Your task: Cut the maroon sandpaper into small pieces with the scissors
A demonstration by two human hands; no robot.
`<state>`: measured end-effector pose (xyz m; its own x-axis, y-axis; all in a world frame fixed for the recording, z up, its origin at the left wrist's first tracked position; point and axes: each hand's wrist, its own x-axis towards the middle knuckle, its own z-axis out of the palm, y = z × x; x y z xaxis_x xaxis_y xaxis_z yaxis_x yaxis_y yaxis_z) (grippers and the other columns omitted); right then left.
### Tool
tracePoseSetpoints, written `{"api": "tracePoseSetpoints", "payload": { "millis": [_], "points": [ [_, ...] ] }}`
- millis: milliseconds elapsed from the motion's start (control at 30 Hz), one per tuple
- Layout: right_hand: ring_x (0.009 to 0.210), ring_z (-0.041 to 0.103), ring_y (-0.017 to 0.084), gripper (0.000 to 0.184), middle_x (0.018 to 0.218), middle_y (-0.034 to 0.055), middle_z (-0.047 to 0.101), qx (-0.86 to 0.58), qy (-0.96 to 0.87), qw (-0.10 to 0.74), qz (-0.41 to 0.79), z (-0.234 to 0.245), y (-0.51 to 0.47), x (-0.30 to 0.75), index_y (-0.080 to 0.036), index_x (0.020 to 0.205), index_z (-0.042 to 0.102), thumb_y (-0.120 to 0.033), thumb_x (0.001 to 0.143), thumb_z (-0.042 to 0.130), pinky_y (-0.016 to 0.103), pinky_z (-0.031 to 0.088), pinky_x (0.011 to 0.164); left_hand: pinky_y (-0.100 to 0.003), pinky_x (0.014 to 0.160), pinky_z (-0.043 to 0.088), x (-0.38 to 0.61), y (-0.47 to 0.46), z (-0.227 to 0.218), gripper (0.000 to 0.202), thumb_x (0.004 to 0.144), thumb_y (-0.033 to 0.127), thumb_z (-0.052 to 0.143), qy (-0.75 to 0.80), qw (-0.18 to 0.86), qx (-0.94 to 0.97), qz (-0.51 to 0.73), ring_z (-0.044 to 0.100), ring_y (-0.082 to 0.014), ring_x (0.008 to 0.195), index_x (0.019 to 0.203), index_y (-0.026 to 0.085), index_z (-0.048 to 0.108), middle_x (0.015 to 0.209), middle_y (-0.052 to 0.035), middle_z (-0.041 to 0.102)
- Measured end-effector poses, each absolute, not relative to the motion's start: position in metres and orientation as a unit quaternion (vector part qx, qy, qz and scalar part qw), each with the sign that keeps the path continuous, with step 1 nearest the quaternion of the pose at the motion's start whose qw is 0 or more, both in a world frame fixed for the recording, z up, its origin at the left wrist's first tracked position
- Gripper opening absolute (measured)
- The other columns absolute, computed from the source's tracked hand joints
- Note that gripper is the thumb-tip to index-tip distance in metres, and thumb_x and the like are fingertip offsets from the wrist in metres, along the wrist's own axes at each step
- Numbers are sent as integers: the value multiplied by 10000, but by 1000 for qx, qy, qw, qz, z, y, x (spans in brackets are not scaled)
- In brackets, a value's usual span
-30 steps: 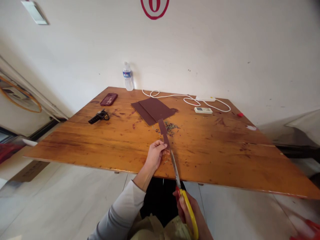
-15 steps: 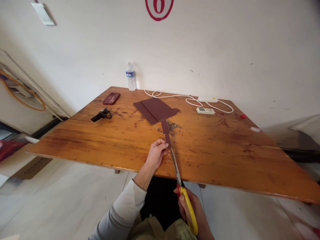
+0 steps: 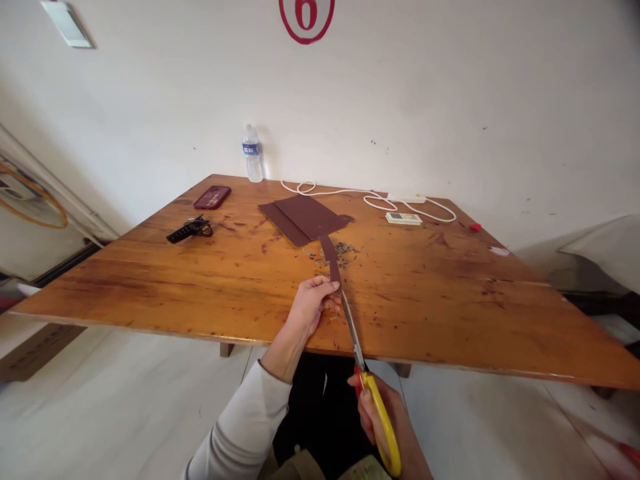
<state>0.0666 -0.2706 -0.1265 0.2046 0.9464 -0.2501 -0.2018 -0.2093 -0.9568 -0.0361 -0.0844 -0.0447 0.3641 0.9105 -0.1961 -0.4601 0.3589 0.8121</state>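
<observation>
My left hand (image 3: 311, 305) pinches the near end of a narrow dark-brown strip (image 3: 330, 259) that stands up over the wooden table (image 3: 150, 280). My right hand (image 3: 387, 427) grips the yellow-and-red handles of a pair of scissors (image 3: 367, 383). The blades point away from me, and their tips meet the strip right beside my left fingers. Small brown and grey scraps (image 3: 343, 250) lie on the table just beyond the strip.
Dark-brown sheets (image 3: 303, 219) lie further back. A water bottle (image 3: 253, 153), a dark-red phone (image 3: 213, 197), a black tool (image 3: 189, 230), a white cable (image 3: 370, 198) and a small white device (image 3: 406, 219) sit toward the wall. The near table edge runs under my hands.
The camera view has shifted slightly. My hands, the strip and the scissors keep nearly the same pose, with the scissor tips still at the strip.
</observation>
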Motion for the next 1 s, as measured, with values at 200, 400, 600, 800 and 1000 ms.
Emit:
{"api": "tracePoseSetpoints", "payload": {
  "millis": [200, 400, 600, 800, 1000],
  "points": [
    [342, 239, 21, 678, 454, -118, 363, -575, -321, 531, 533, -122, -273, 66, -135, 912, 667, -795, 758, 642, 170, 162, 374, -225, 430, 484, -36, -84, -45, 304, 531, 256, 840, 331, 749, 341, 461, 571, -115, 461, 561, 145, 559, 516, 0, 565],
    [321, 279, 20, 678, 421, -108, 395, -587, -317, 523, 531, -119, -273, 74, -127, 866, 679, -791, 727, 678, 157, 185, 356, -234, 414, 492, -36, -83, -46, 287, 510, 239, 820, 331, 751, 344, 455, 566, -124, 441, 547, 147, 551, 476, 0, 556],
    [312, 267, 22, 707, 423, -120, 362, -593, -325, 516, 525, -126, -273, 78, -129, 876, 686, -813, 696, 680, 150, 196, 336, -234, 405, 493, -36, -83, -45, 283, 498, 219, 822, 330, 753, 342, 456, 570, -125, 440, 565, 146, 557, 485, 11, 554],
    [326, 294, 27, 666, 447, -106, 390, -589, -330, 517, 526, -126, -273, 81, -129, 882, 686, -780, 740, 675, 157, 231, 343, -234, 422, 509, -37, -83, -45, 286, 501, 219, 829, 326, 754, 344, 455, 578, -122, 449, 576, 140, 564, 500, 4, 570],
    [292, 265, 36, 711, 399, -114, 368, -599, -348, 500, 519, -128, -271, 85, -129, 875, 690, -823, 733, 627, 162, 206, 309, -235, 430, 518, -37, -83, -45, 308, 480, 233, 848, 321, 759, 343, 451, 581, -118, 446, 568, 140, 568, 510, 8, 576]
  ]
}}
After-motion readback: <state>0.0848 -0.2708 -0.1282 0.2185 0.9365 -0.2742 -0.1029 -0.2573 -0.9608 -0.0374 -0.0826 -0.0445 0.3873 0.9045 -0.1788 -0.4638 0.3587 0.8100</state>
